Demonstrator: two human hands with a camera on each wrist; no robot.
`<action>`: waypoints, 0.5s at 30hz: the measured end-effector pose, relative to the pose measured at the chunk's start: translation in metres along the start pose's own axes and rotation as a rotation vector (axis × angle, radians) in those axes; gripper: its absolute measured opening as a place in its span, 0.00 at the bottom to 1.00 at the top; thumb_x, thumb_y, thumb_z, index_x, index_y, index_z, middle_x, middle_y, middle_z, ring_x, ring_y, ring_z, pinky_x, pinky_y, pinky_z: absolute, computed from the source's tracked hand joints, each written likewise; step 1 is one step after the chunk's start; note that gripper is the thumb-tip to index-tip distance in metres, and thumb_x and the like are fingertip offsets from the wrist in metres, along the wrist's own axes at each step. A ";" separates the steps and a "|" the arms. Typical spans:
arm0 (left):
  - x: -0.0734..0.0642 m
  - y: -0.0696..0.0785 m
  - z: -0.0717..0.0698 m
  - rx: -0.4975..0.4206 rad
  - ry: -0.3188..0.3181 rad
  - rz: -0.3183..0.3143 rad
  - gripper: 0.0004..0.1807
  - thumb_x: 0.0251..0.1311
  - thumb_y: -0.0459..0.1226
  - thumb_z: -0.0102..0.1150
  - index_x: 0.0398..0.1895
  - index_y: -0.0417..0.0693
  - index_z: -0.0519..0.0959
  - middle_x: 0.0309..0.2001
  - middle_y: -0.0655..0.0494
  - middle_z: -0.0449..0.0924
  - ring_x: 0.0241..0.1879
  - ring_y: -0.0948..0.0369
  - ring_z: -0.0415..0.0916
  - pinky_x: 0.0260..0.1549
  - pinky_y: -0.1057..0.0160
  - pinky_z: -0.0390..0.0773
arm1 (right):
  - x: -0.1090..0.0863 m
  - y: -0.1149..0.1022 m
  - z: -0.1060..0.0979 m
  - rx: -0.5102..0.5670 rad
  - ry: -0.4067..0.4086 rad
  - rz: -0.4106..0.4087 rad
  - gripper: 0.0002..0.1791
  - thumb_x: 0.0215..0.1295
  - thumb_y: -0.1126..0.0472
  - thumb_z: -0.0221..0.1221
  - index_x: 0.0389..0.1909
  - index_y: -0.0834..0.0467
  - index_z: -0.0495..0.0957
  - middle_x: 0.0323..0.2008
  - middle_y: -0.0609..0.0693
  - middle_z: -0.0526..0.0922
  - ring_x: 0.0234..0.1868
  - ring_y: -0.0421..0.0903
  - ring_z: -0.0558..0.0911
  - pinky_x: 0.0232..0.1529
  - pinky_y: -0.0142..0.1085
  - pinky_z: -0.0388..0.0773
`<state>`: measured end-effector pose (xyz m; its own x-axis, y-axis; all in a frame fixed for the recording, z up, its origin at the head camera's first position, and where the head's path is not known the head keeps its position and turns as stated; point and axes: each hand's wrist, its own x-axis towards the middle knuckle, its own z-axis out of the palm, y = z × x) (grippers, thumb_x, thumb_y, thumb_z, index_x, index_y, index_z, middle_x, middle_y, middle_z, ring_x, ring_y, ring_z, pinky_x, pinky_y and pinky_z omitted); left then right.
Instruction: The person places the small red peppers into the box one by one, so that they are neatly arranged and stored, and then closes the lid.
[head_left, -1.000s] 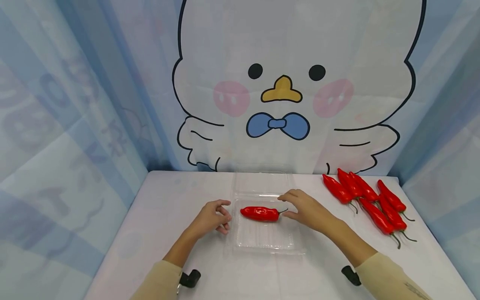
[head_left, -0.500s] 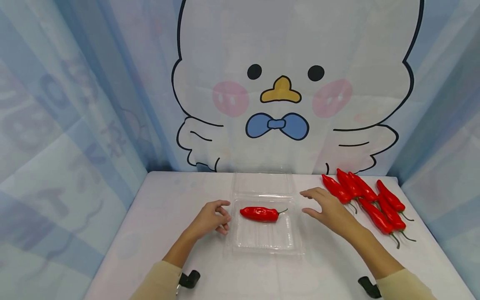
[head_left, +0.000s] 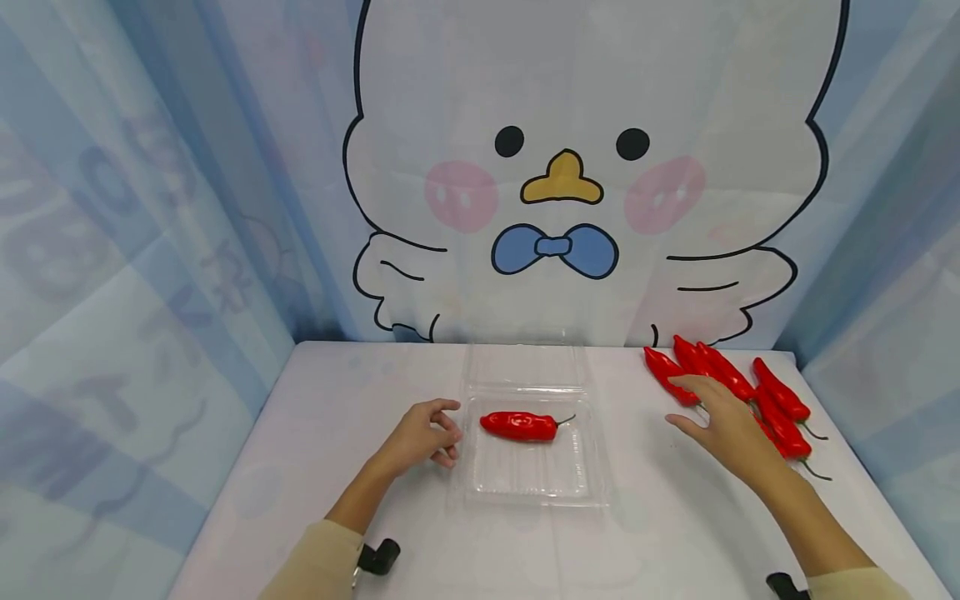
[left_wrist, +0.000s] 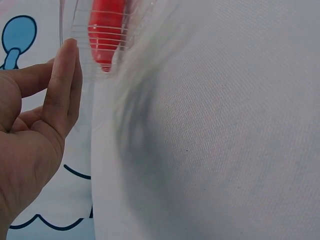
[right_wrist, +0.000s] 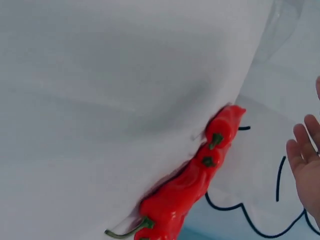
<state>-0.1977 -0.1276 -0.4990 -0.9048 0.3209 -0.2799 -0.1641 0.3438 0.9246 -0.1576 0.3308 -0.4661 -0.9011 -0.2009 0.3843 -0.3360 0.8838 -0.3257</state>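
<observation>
A clear plastic clamshell box [head_left: 529, 483] lies opened on the white table, its lid [head_left: 525, 367] folded back toward the wall. Inside its tray rests one red chili pepper [head_left: 519, 426], stem to the right. My left hand [head_left: 420, 437] hovers by the box's left side with relaxed fingers, holding nothing; in the left wrist view the pepper shows through the ribbed plastic wall. On the right, my right hand [head_left: 723, 425] is over the near side of a group of red peppers [head_left: 782, 392], fingers loosely spread and nothing in them. It hides part of several peppers.
A white cloth covers the table [head_left: 315, 467]. Behind it hangs a curtain [head_left: 570, 308] printed with a cartoon chick, and blue curtains [head_left: 135, 292] close in both sides. Black wrist mounts [head_left: 379, 557] sit at the sleeves.
My right hand has moved right, away from the pepper in the box and over to the pepper group. My left hand and the box have stayed in place.
</observation>
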 end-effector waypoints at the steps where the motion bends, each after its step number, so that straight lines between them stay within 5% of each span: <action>1: 0.000 0.000 0.000 -0.001 0.001 -0.001 0.31 0.67 0.27 0.63 0.72 0.38 0.68 0.41 0.45 0.79 0.28 0.58 0.85 0.28 0.59 0.90 | -0.002 0.005 -0.003 0.000 -0.007 0.020 0.42 0.44 0.64 0.82 0.62 0.64 0.75 0.58 0.66 0.79 0.58 0.66 0.77 0.45 0.64 0.84; 15: -0.001 0.001 0.000 0.000 0.002 -0.005 0.30 0.67 0.27 0.63 0.72 0.38 0.69 0.41 0.45 0.79 0.28 0.59 0.84 0.29 0.59 0.90 | -0.024 0.069 -0.026 -0.027 -0.204 0.334 0.39 0.59 0.60 0.74 0.68 0.68 0.68 0.61 0.75 0.70 0.59 0.75 0.68 0.44 0.69 0.82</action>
<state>-0.1968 -0.1278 -0.4976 -0.9046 0.3174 -0.2844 -0.1688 0.3458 0.9230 -0.1524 0.4077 -0.4753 -0.9965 0.0221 0.0808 -0.0103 0.9250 -0.3799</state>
